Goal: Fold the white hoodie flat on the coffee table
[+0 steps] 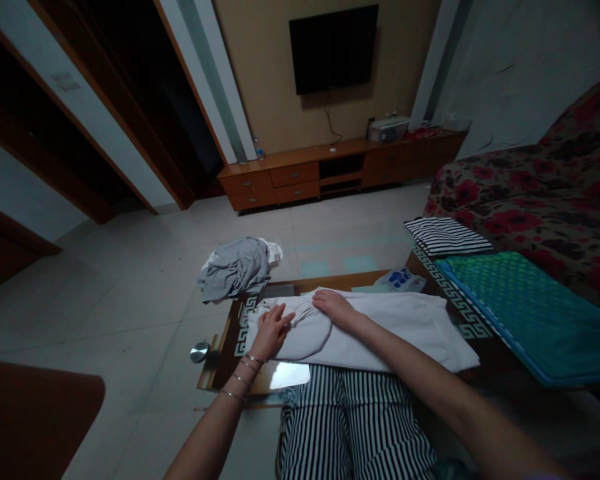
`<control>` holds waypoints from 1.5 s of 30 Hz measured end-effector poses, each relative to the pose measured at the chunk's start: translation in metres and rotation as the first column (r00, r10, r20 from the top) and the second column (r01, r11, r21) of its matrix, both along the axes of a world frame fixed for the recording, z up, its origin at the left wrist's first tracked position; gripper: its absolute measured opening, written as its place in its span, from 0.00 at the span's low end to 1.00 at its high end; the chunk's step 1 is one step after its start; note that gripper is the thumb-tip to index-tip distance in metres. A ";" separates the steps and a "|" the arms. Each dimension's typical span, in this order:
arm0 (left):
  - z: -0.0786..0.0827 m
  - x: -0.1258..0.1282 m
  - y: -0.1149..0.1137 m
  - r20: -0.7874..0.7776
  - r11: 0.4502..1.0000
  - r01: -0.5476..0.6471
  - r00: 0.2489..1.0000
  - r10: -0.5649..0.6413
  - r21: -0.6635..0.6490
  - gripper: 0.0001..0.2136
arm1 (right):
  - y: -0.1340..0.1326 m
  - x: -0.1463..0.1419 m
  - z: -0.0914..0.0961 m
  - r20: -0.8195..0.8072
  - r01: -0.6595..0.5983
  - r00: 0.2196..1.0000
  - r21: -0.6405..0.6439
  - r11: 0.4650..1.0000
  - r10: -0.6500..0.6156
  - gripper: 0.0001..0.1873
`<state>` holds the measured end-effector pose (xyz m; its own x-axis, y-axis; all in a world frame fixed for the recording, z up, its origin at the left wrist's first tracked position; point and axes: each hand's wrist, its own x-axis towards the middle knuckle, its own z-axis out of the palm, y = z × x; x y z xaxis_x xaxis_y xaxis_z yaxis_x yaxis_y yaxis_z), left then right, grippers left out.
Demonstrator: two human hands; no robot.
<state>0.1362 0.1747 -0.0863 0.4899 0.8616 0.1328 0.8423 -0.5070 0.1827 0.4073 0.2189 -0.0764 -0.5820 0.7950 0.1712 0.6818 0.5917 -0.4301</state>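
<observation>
White trousers (395, 320), folded lengthwise, lie across the glass-topped coffee table (223, 360), with the waist end and its small metal eyelets at the left. My left hand (271, 333) rests on that waist end, its fingers apart. Farther along, at the far edge of the cloth, my right hand (336, 309) has its fingers together and bent onto the white fabric. A curved fold or pocket line shows between the hands. What lies under the right fingertips is hidden.
A heap of grey clothes (237, 267) sits beyond the table's left corner. Folded green-blue cloth (535, 307) and a striped garment (447, 235) lie at the right, beside the flowered sofa (520, 180). A plastic bag (403, 279) is behind the trousers.
</observation>
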 end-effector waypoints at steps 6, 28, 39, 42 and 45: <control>0.015 -0.004 0.003 0.006 0.995 0.011 1.000 -0.010 -0.103 0.19 | -0.017 0.009 -0.019 0.007 -0.015 1.000 0.059 0.998 0.015 0.23; 0.027 -0.003 0.045 -0.031 0.682 -0.727 0.686 0.727 -0.079 0.24 | -0.051 -0.057 -0.036 -0.108 0.402 0.911 0.010 0.915 -0.399 0.25; -0.013 0.077 0.038 -0.158 0.994 0.105 0.982 -0.101 0.016 0.24 | -0.080 0.038 0.001 -0.412 0.548 0.748 -0.058 0.834 -0.520 0.17; -0.015 0.074 0.042 -0.174 0.996 0.088 0.981 -0.086 0.003 0.23 | -0.129 0.128 0.008 -0.368 0.811 0.522 -0.066 0.581 -0.770 0.17; -0.006 0.082 0.044 -0.175 1.000 -0.007 0.984 0.011 0.028 0.22 | -0.176 0.201 0.006 -0.141 0.969 0.219 -0.088 0.232 -0.966 0.17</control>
<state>0.2180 0.2190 -0.0920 0.4999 0.8633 0.0691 0.8646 -0.5021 0.0182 0.6084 0.0427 -0.0709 0.6629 0.7265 0.1808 0.6717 -0.4705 -0.5723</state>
